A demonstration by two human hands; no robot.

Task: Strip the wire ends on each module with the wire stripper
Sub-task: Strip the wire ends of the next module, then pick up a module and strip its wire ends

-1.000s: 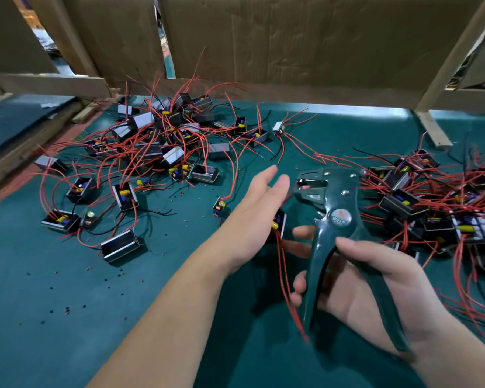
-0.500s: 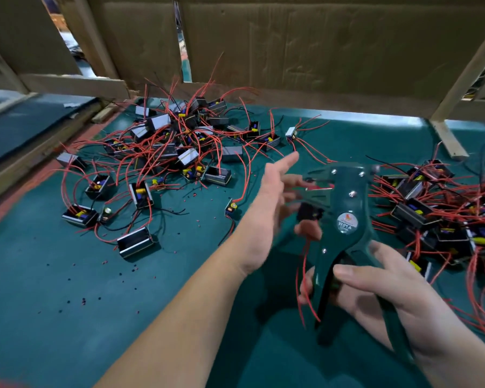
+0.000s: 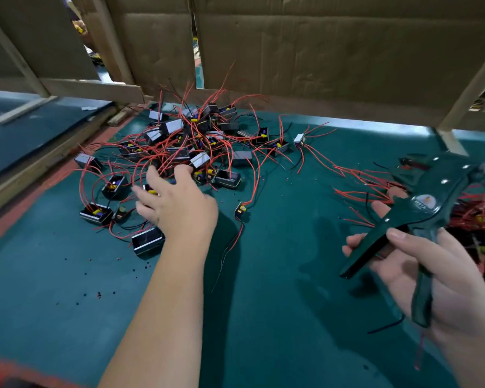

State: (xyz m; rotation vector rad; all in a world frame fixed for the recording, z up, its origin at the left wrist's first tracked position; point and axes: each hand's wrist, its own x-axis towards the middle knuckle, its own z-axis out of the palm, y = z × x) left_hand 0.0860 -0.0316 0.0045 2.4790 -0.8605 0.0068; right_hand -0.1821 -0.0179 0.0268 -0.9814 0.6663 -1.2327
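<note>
A pile of small black modules [image 3: 196, 141] with red and black wires lies at the back left of the green mat [image 3: 277, 289]. My left hand [image 3: 177, 203] reaches into the near edge of that pile. Its fingers are spread over a module with a yellow part [image 3: 150, 191] and grip nothing that I can see. My right hand [image 3: 431, 270] holds the dark green wire stripper [image 3: 420, 208] by its handles, jaws pointing up and away. A second heap of modules [image 3: 476, 217] lies behind the stripper at the right edge.
A lone small module [image 3: 240, 211] with a black wire lies mid-mat, and another module [image 3: 147, 242] sits beside my left wrist. Bits of stripped insulation [image 3: 98, 295] dot the mat at the left. Cardboard walls [image 3: 319, 51] and a wooden post [image 3: 471, 88] close off the back.
My left hand has left the stripper's jaws and swung left and forward to the left pile. The module it held near the jaws is gone from it. The stripper has shifted right.
</note>
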